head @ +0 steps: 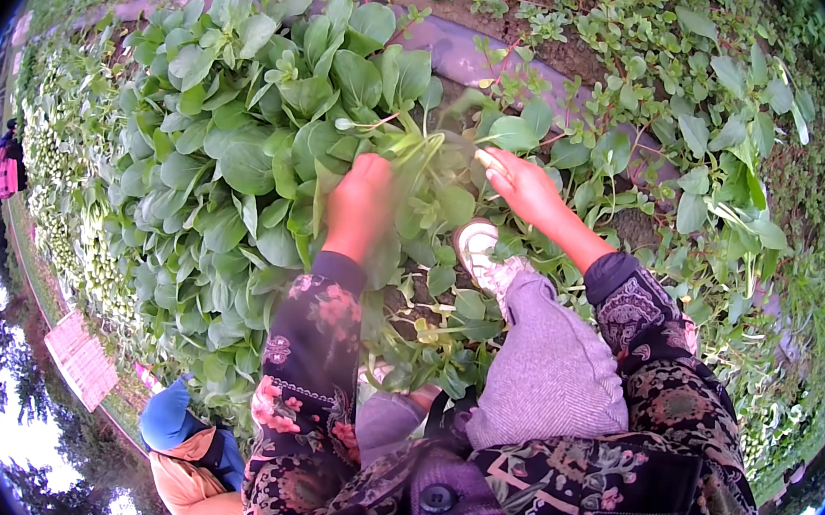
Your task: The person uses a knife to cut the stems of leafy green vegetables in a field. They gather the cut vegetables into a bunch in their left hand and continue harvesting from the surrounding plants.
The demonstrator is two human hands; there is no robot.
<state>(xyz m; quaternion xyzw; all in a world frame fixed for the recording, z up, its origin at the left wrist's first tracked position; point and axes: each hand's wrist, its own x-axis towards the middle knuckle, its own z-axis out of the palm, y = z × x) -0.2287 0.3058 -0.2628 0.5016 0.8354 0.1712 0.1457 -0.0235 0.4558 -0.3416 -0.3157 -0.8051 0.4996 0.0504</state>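
Observation:
My left hand, blurred by motion, is closed at the right edge of a dense stand of leafy greens that look like bok choy. Its fingers grip a leafy plant, whose pale stems show just to the right of the hand. Right of those stems, my right hand has its fingers curled around a small pale-handled tool. A grey blur lies between the tool and the stems, so its blade cannot be made out. Some blurred leaves hang below the stems.
My shoe stands among low leaves. Plastic film edges the bed, with weeds beyond. Pale-based greens lie at left. A person in a blue hood crouches nearby; another person is farther off. A pinkish crate sits lower left.

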